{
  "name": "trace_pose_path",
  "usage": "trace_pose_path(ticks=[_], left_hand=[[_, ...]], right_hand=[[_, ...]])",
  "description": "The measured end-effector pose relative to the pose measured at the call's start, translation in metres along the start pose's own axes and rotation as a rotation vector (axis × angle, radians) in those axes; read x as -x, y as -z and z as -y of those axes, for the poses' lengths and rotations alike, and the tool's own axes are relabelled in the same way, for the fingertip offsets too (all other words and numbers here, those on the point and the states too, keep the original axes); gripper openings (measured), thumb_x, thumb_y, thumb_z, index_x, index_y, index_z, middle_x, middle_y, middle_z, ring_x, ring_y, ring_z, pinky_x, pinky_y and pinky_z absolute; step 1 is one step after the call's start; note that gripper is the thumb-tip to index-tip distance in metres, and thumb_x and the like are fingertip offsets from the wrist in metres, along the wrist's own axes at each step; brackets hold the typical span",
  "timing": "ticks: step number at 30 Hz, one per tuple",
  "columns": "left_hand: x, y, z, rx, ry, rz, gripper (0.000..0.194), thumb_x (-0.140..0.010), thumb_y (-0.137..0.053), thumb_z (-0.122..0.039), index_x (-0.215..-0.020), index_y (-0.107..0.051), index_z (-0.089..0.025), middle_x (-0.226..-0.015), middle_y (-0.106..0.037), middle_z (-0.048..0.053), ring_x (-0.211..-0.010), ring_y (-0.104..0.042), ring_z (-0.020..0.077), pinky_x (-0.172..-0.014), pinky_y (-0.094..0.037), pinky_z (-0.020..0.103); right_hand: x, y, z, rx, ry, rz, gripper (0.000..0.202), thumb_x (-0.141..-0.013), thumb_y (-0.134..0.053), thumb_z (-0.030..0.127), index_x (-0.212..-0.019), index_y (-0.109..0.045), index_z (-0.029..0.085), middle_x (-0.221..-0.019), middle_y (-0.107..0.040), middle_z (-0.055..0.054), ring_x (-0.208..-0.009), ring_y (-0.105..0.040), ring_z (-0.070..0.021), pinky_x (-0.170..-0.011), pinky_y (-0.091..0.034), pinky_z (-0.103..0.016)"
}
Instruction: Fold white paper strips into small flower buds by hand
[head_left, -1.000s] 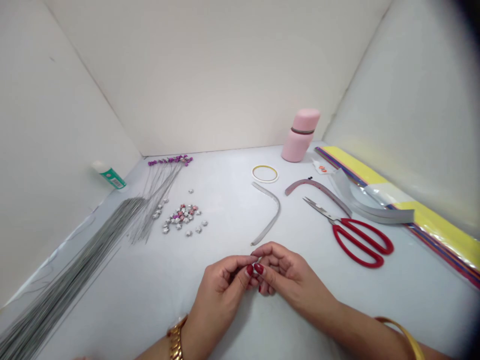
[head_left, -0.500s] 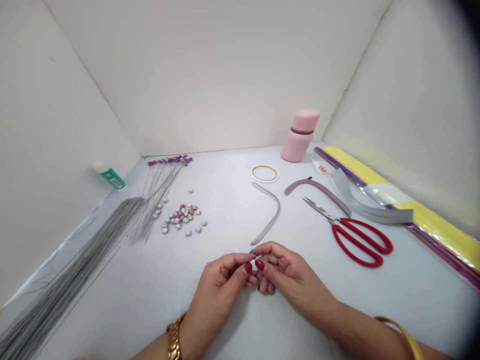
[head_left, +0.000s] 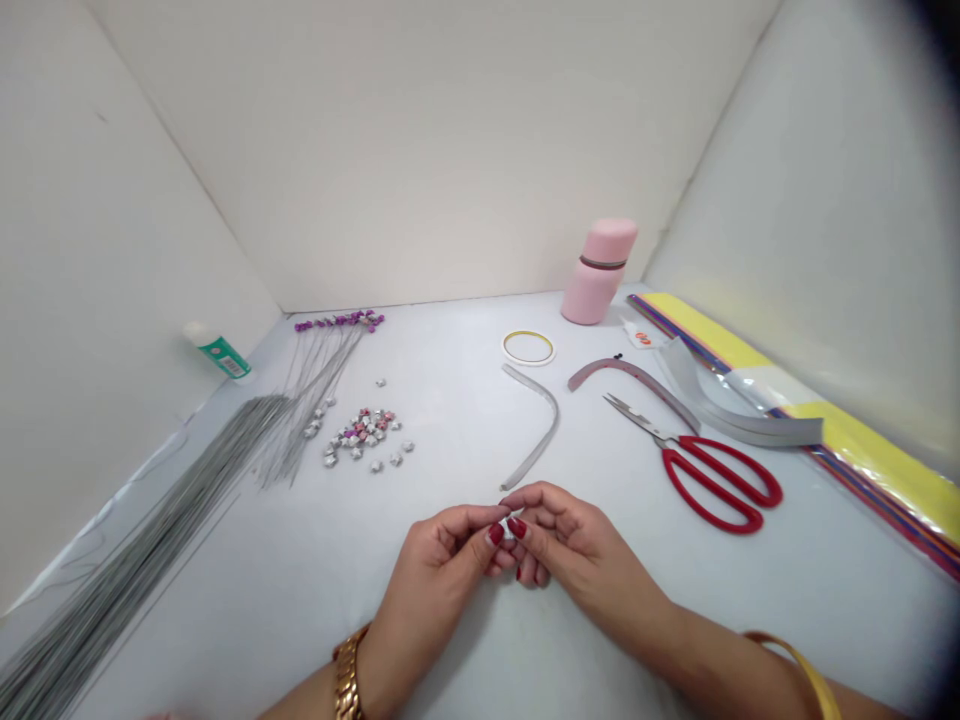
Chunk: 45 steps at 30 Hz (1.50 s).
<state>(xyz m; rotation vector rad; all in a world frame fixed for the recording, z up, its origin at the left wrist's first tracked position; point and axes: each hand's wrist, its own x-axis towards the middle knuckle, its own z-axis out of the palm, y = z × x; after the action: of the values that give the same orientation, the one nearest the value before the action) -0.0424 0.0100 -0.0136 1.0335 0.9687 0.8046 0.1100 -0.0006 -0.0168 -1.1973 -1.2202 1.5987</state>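
Between the fingertips of both hands is a small silvery paper star (head_left: 508, 529), mostly covered by the thumbs. My left hand (head_left: 450, 565) pinches it from the left, thumb and forefinger closed on it. From the right, my right hand (head_left: 574, 545) grips the same star, its other fingers curled below. Just beyond the fingers lies a curved bundle of thin grey paper strips (head_left: 551, 420). A pile of folded silver, pink and purple paper stars (head_left: 364, 430) sits to the left of my hands.
Red-handled scissors (head_left: 720, 480) lie at right, near grey strips (head_left: 750, 425) and packs of coloured paper (head_left: 885, 455). A tape roll (head_left: 529, 347) and pink bottle (head_left: 598, 275) stand behind. At left are grey wires (head_left: 172, 520), purple-tipped stems (head_left: 337, 322) and a glue stick (head_left: 221, 353).
Both hands stay in nearly the same place, still holding the star. The thumbs have shifted only slightly on it.
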Motion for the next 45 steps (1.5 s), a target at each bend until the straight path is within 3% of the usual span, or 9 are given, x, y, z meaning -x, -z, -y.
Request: trace_pose_path(ticks=[16,22,31,38,42,45], left_hand=[[-0.0019,-0.0003,-0.0011,0.043,0.034,0.090,0.020,-0.078,-0.058,-0.022,-0.091,-0.067,-0.011,-0.062,-0.066,0.004,-0.059,-0.057,0.0101,-0.059,-0.044,0.020],[0.0005,0.0012,-0.0035,0.036,0.007,0.023,0.019,-0.078,-0.057,-0.020,-0.091,-0.067,-0.011,-0.064,-0.065,0.003,-0.060,-0.056,0.0094,-0.059,-0.044,0.019],[-0.0004,0.0026,-0.0003,0.004,0.011,0.021,0.020,-0.078,-0.057,-0.023,-0.091,-0.068,-0.013,-0.065,-0.066,0.003,-0.061,-0.056,0.0102,-0.060,-0.045,0.020],[0.0043,0.0039,0.0035,-0.310,-0.177,-0.014,0.018,-0.079,-0.053,-0.022,-0.088,-0.067,-0.015,-0.073,-0.066,0.005,-0.067,-0.059,0.0144,-0.066,-0.047,0.024],[0.0064,0.0006,0.0041,-0.245,-0.179,-0.028,0.023,-0.081,-0.051,-0.023,-0.102,-0.057,-0.017,-0.079,-0.065,0.004,-0.073,-0.060,0.0149,-0.068,-0.048,0.025],[0.0076,-0.0005,0.0050,-0.289,-0.247,-0.048,0.017,-0.077,-0.057,-0.021,-0.094,-0.058,-0.017,-0.082,-0.064,0.004,-0.074,-0.060,0.0153,-0.068,-0.049,0.025]], right_hand=[[-0.0015,0.0001,-0.0009,-0.066,-0.022,0.021,0.022,-0.076,-0.060,0.033,-0.085,-0.053,0.015,-0.057,-0.056,0.003,-0.047,-0.050,-0.0075,-0.047,-0.039,-0.020],[-0.0011,0.0043,0.0028,-0.051,0.013,0.076,0.026,-0.085,-0.046,0.039,-0.084,-0.054,0.015,-0.058,-0.058,0.001,-0.048,-0.053,-0.0086,-0.047,-0.041,-0.021],[-0.0005,0.0029,0.0067,-0.010,-0.035,0.058,0.024,-0.078,-0.057,0.037,-0.068,-0.054,0.015,-0.056,-0.060,0.001,-0.046,-0.051,-0.0081,-0.047,-0.039,-0.020],[0.0024,0.0014,0.0013,0.088,0.033,-0.024,0.023,-0.078,-0.056,0.034,-0.065,-0.056,0.015,-0.055,-0.057,0.001,-0.047,-0.050,-0.0093,-0.048,-0.040,-0.022],[0.0003,-0.0001,0.0027,0.006,-0.019,-0.076,0.027,-0.078,-0.055,0.040,-0.066,-0.054,0.015,-0.053,-0.055,0.003,-0.043,-0.047,-0.0078,-0.044,-0.036,-0.020],[0.0002,-0.0021,0.0039,-0.043,-0.022,-0.077,0.031,-0.076,-0.056,0.044,-0.067,-0.053,0.015,-0.049,-0.053,0.004,-0.041,-0.046,-0.0072,-0.043,-0.034,-0.019]])
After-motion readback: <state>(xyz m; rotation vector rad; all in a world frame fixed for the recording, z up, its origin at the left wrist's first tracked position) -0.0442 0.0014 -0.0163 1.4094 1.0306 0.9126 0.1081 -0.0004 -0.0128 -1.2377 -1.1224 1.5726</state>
